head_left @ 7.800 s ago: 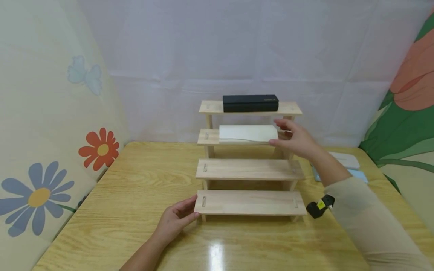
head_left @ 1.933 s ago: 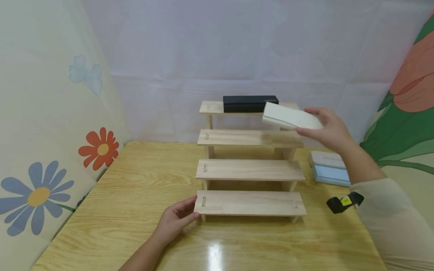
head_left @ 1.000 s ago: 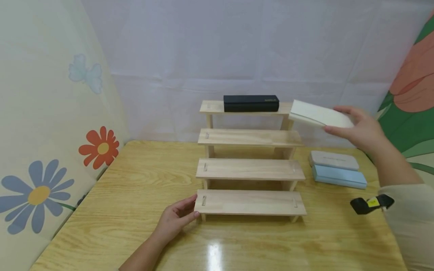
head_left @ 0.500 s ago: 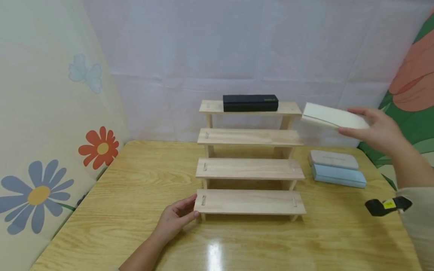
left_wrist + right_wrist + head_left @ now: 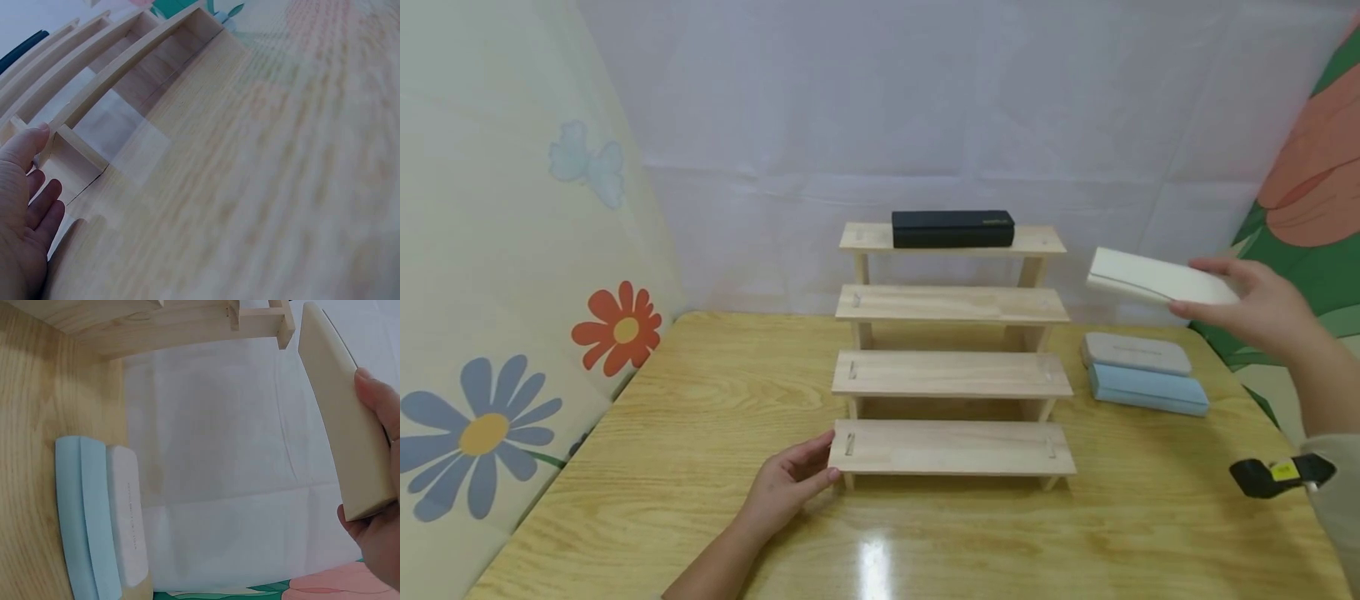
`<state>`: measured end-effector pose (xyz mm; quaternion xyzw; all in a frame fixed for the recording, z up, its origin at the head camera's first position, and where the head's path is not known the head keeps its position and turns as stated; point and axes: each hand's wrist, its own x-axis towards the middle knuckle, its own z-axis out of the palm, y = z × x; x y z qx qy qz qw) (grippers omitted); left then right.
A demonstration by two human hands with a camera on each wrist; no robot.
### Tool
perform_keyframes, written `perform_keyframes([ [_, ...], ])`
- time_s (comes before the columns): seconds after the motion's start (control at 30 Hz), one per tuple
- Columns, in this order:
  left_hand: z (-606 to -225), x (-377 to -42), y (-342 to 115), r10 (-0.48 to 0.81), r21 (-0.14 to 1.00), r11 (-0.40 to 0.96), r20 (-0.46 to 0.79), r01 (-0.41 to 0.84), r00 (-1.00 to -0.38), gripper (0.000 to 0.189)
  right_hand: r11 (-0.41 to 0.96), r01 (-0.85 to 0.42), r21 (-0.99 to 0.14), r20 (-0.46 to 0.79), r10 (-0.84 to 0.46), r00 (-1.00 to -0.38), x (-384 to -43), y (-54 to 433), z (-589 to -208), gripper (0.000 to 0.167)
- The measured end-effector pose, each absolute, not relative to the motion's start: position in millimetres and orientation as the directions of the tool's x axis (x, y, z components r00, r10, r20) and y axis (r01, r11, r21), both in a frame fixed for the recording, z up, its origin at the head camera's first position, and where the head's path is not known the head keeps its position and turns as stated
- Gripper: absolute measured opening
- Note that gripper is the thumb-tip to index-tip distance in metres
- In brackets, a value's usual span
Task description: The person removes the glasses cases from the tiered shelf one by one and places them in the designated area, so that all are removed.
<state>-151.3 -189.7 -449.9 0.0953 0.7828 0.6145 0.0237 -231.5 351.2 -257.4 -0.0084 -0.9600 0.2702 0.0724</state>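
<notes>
My right hand (image 5: 1262,304) holds a white glasses case (image 5: 1150,275) by its right end, thumb on the near side and fingers on the far side. The case hangs in the air to the right of a four-tier wooden display stand (image 5: 951,447); its underside looks cream in the right wrist view (image 5: 340,425). My left hand (image 5: 790,483) grips the left end of the stand's lowest shelf, thumb at the front corner (image 5: 40,128). A black glasses case (image 5: 953,229) lies on the top shelf. The three lower shelves carry nothing.
Right of the stand, a light blue glasses case (image 5: 1148,389) lies in front of a pale grey one (image 5: 1138,353) on the wooden table (image 5: 737,367). A white cloth (image 5: 790,125) hangs behind, with flower-patterned panels on both sides. A black strap (image 5: 1270,475) sits at my right sleeve.
The white case has come off the second shelf from the top and moved right with my right hand, dipping slightly lately. My left hand stays at the lowest shelf.
</notes>
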Motion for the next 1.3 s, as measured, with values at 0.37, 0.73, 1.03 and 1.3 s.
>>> perform_keyframes([
  [0.37,-449,-151,-189,0.172,0.967,0.224,0.081,0.119,-0.982,0.054,0.857,-0.016,-0.514,0.116,0.051,-0.992,-220,366,-280,0.088],
  [0.73,-448,-150,-190,0.175,0.969,0.223,0.069,0.108,-0.982,0.055,0.854,0.013,-0.520,0.117,0.086,-0.989,-209,373,-306,0.087],
  [1.03,-448,-150,-190,0.178,0.968,0.226,0.068,0.108,-0.982,0.056,0.847,0.025,-0.530,0.112,0.100,-0.989,-199,377,-329,0.085],
  [1.3,-447,-150,-190,0.176,0.967,0.232,0.067,0.107,-0.982,0.056,0.834,0.034,-0.550,0.088,0.098,-0.991,-193,380,-352,0.083],
])
